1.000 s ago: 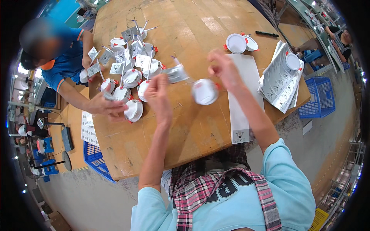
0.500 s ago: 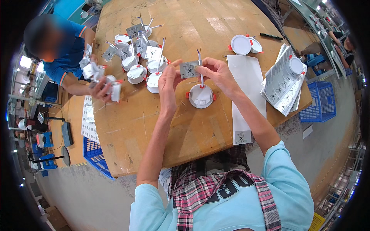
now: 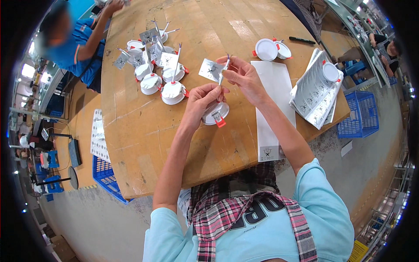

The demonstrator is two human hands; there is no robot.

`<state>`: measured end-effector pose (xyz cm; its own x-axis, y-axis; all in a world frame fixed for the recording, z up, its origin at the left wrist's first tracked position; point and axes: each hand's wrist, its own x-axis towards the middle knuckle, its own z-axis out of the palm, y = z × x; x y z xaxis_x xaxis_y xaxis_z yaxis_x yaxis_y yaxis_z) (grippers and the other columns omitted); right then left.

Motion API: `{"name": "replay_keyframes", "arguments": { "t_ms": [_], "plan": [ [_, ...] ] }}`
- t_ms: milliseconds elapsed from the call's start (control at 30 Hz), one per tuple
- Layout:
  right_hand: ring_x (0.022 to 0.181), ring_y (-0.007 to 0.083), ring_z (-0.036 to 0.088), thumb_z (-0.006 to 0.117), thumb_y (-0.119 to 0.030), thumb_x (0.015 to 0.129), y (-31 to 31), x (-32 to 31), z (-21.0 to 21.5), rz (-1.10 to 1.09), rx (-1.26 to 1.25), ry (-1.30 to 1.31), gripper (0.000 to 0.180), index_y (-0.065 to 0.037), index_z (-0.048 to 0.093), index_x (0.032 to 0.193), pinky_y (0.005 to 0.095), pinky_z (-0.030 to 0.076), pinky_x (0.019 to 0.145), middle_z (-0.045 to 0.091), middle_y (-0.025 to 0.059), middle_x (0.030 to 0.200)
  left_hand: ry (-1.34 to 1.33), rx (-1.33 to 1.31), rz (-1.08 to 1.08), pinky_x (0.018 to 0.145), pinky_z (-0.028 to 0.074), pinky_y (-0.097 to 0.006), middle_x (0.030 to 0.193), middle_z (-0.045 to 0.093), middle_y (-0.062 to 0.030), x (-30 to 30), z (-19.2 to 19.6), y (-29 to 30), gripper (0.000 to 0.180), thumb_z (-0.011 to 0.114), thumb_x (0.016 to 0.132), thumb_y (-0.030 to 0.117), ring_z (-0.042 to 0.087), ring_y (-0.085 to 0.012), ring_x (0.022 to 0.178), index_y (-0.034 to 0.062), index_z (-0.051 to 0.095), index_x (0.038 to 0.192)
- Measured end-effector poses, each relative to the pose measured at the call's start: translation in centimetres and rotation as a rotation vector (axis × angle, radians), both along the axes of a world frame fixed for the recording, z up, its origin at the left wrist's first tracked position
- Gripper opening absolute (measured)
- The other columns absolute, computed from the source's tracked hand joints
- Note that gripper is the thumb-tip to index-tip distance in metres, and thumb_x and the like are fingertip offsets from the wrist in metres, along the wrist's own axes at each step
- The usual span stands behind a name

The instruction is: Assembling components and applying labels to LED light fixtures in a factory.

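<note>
A round white downlight (image 3: 221, 110) with red-tipped spring clips is in front of me, tilted, its cable rising between my hands. My left hand (image 3: 201, 104) is closed around the lower part of the cable, just above the lamp body. With thumb and fingers, my right hand (image 3: 244, 81) pinches the upper cable where a silver label (image 3: 210, 70) is wrapped on and sticks out to the left like a flag. Left of my hands stands a group of similar downlights (image 3: 173, 92), several with silver flag labels (image 3: 168, 60) on their cables.
A mostly bare white backing sheet (image 3: 275, 91) lies by my right forearm. Beyond it is a stack of label sheets (image 3: 315, 96) with a downlight (image 3: 330, 71) on top. Two downlights (image 3: 266, 49) and a black pen (image 3: 302, 40) lie farther back. A co-worker (image 3: 72, 48) stands at the left.
My left hand has moved from the label down to the cable's base, and the downlight has tilted. The co-worker's hands, holding downlights before, have moved to the far left of the table.
</note>
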<state>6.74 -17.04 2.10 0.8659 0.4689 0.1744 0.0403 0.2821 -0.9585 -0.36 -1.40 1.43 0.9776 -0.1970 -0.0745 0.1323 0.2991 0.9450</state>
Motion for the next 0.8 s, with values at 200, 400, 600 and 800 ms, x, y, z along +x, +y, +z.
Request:
{"name": "replay_keyframes", "arguments": {
  "t_ms": [200,400,600,800],
  "plan": [
    [0.063,0.0023,0.039,0.061,-0.019,0.088,-0.3,1.1,-1.6,-0.073,0.045,0.1,0.021,-0.003,0.062,0.102,0.0181,0.03,0.055,0.053,-0.0055,0.074,0.071,-0.105,-0.071,0.062,0.045,-0.023,0.069,0.054,0.0,0.0,-0.2,0.2,0.025,0.055,0.091,0.023,0.056,-0.0091,0.07,-0.0004,0.063,0.089],
    [0.063,0.0051,0.044,0.048,-0.033,0.095,0.3,1.0,-1.3,-0.088,0.175,0.179,0.036,-0.001,0.065,0.093,0.021,0.035,0.058,0.058,-0.0002,0.076,0.025,-0.054,-0.011,0.063,0.046,-0.023,0.069,0.054,0.0002,-0.8,-0.2,0.7,0.025,0.054,0.092,0.022,0.055,-0.0086,0.068,-0.0015,0.063,0.089],
    [0.067,0.0054,0.045,0.045,-0.034,0.096,-1.1,1.9,-2.1,-0.296,0.036,0.082,0.039,0.001,0.062,0.094,0.0202,0.034,0.057,0.054,-0.0002,0.073,-0.278,0.579,0.363,0.06,0.042,-0.023,0.067,0.055,-0.0005,-4.1,0.5,4.0,0.016,0.056,0.089,0.013,0.052,-0.0082,0.064,0.0002,0.066,0.09],
    [0.061,0.0052,0.046,0.047,-0.028,0.094,-0.6,2.4,-1.7,-0.312,-0.04,-0.01,0.033,-0.001,0.064,0.085,0.0205,0.035,0.053,0.054,-0.0008,0.068,-0.45,1.314,0.74,0.091,0.038,-0.035,0.112,0.053,-0.0171,-3.8,-1.1,11.6,0.028,0.055,0.089,0.017,0.048,-0.0257,0.108,-0.0034,0.059,0.108]
  ]
}}
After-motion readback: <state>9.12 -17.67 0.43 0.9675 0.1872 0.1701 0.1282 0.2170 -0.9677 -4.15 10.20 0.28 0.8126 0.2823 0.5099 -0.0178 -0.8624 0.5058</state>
